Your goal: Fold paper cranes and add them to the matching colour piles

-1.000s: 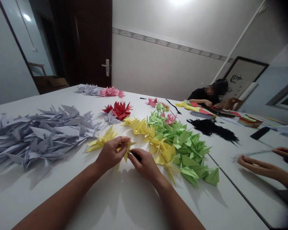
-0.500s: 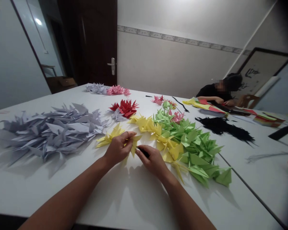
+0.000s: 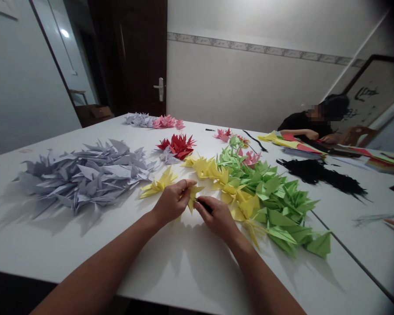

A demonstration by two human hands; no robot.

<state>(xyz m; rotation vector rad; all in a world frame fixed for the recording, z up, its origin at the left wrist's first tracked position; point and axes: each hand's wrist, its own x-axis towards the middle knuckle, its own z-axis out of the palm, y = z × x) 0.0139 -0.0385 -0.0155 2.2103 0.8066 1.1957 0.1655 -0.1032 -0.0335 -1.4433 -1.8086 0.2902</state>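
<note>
L hand (image 3: 172,202) is nearly closed, thumb + fingertips pinching a yellow folded piece (image 3: 194,197). R hand (image 3: 218,218) is curled shut round a slim black item (image 3: 204,205), its near end at the piece's lower R side; can't tell if they touch.

Yellow piece is btwn the hands, up off the white table (image 3: 151,271). One pointed tip aims R, a touch up, over the R fingertips; another aims down, slightly L. Rest is hidden behind L fingers, so full long axis can't be told. Black item's long axis slants from the piece down-R into the R palm.

Just beyond L hand, slightly L: small yellow cluster (image 3: 159,183), points fanned mostly up-R and L. Beyond + R of R hand: yellow row (image 3: 230,183), running diag. from far-L to near-R, alongside green heap (image 3: 282,210) on its R. Well L of L hand: big pale purple heap (image 3: 88,175), spikes every which way. Straight beyond hands: red cluster (image 3: 179,146); farther, pink cluster (image 3: 166,121).

Far R of R hand: black stringy bundle (image 3: 321,175), long axis sloping down-R. Beyond it, coloured sheets (image 3: 292,144) + a person (image 3: 300,122) in dark top, leaning over the table.
</note>
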